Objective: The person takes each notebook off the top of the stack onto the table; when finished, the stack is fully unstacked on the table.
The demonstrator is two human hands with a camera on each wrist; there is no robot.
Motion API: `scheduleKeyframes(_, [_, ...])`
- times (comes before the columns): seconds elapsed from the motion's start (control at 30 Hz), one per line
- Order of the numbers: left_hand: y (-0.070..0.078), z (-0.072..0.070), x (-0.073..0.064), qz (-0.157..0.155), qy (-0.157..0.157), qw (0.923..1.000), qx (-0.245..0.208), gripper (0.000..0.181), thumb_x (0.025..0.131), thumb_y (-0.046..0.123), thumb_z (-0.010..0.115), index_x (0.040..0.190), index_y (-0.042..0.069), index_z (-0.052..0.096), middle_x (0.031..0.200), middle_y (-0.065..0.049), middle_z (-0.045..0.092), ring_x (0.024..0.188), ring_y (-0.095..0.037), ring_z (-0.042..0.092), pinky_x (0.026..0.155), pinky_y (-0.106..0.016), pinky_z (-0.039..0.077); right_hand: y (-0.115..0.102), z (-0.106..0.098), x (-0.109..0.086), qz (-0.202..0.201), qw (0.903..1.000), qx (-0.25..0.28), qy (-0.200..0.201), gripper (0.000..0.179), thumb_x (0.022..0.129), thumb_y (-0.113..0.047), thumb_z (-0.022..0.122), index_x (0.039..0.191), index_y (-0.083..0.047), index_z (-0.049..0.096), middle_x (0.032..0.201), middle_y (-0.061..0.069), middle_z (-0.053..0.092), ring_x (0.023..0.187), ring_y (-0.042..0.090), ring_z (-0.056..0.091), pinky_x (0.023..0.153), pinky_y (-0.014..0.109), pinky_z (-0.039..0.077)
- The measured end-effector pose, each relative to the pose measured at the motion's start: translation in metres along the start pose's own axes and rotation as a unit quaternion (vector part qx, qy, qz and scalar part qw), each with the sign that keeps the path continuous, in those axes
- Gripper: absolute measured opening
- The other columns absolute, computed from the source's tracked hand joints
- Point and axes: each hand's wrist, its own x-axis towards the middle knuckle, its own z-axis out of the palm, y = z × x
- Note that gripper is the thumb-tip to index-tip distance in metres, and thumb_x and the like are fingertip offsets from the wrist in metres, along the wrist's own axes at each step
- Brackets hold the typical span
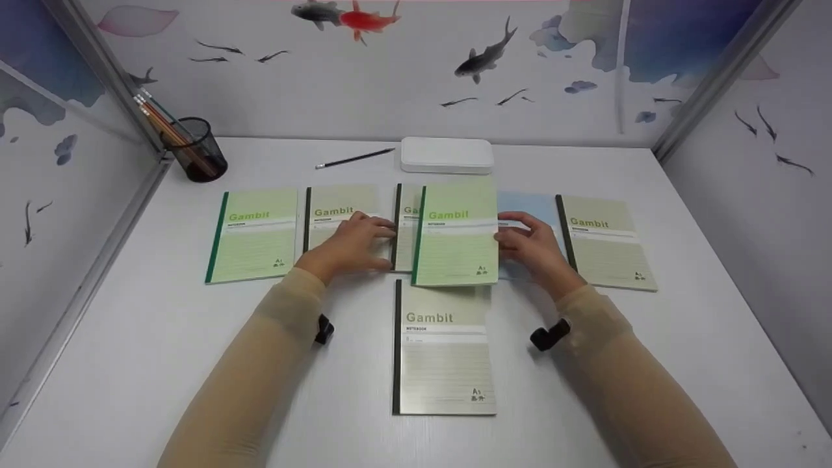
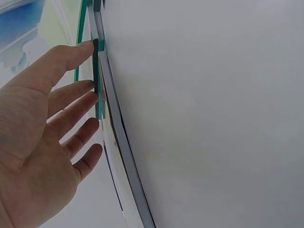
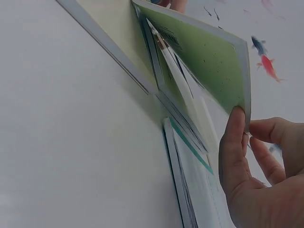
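A green notebook (image 1: 458, 253) is raised at a tilt over the middle of a row of notebooks. My right hand (image 1: 533, 247) pinches its right edge between thumb and fingers, as the right wrist view shows. Under it, a beige notebook (image 1: 404, 244) is mostly covered. My left hand (image 1: 351, 244) has spread, relaxed fingers by that beige notebook's left edge; in the left wrist view its fingertips (image 2: 92, 123) are beside the spines, and I cannot tell whether they touch. Behind my right hand lies a partly hidden blue notebook (image 1: 530, 203). Another beige notebook (image 1: 445, 370) lies in front, nearest me.
At the left lie a green notebook (image 1: 253, 250) and a beige notebook (image 1: 341, 200); a beige notebook (image 1: 604, 240) lies at the right. Farther back are a mesh pencil cup (image 1: 207, 153), a black pencil (image 1: 355, 158) and a white case (image 1: 447, 156). Printed walls enclose the table (image 1: 312, 416).
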Motion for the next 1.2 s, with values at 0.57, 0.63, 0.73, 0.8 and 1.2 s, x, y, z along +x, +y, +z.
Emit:
scheduleKeyframes(0.57, [0.000, -0.003, 0.000, 0.013, -0.002, 0.9999, 0.006, 0.066, 0.086, 0.031, 0.083, 0.144, 0.010, 0.061, 0.157, 0.000, 0.049, 0.144, -0.026, 0.037, 0.122, -0.045, 0.030, 0.004, -0.053, -0.056, 0.036, 0.9990, -0.001, -0.028, 0.049, 0.099, -0.009, 0.068, 0.144, -0.008, 0.049, 0.113, 0.000, 0.074, 0.096, 0.013, 0.073, 0.081, 0.026, 0.060])
scheduleKeyframes(0.63, [0.000, -0.003, 0.000, 0.013, -0.002, 0.9999, 0.003, 0.066, 0.086, 0.031, 0.083, 0.144, 0.009, 0.061, 0.157, 0.000, 0.049, 0.143, -0.026, 0.037, 0.121, -0.045, 0.030, 0.004, -0.060, -0.064, 0.041, 0.9987, 0.000, -0.031, 0.048, 0.099, -0.009, 0.068, 0.143, -0.008, 0.048, 0.112, 0.000, 0.074, 0.095, 0.013, 0.073, 0.081, 0.026, 0.060])
scheduleKeyframes(0.73, [0.000, -0.003, 0.000, 0.009, -0.002, 1.0000, -0.002, 0.067, 0.085, 0.030, 0.084, 0.144, 0.010, 0.061, 0.157, 0.000, 0.049, 0.143, -0.026, 0.037, 0.121, -0.044, 0.031, 0.005, -0.069, -0.073, 0.047, 0.9981, 0.003, -0.038, 0.045, 0.098, -0.008, 0.068, 0.140, -0.009, 0.049, 0.109, -0.001, 0.074, 0.092, 0.013, 0.072, 0.080, 0.026, 0.060])
scheduleKeyframes(0.8, [-0.001, -0.002, 0.001, 0.015, -0.003, 0.9999, 0.006, 0.067, 0.085, 0.030, 0.083, 0.144, 0.009, 0.061, 0.157, -0.001, 0.050, 0.143, -0.027, 0.038, 0.120, -0.046, 0.031, 0.007, -0.075, -0.079, 0.049, 0.9977, 0.000, -0.045, 0.043, 0.098, -0.007, 0.067, 0.137, -0.010, 0.049, 0.108, -0.001, 0.075, 0.090, 0.014, 0.073, 0.080, 0.027, 0.060])
scheduleKeyframes(1.2, [-0.002, -0.002, 0.003, 0.027, -0.008, 0.9994, 0.019, 0.066, 0.085, 0.029, 0.081, 0.144, 0.006, 0.060, 0.157, -0.003, 0.050, 0.142, -0.029, 0.038, 0.120, -0.047, 0.030, 0.017, -0.108, -0.112, 0.079, 0.9913, -0.012, -0.104, 0.040, 0.098, -0.004, 0.067, 0.133, -0.013, 0.051, 0.115, 0.002, 0.075, 0.096, 0.018, 0.074, 0.083, 0.032, 0.062])
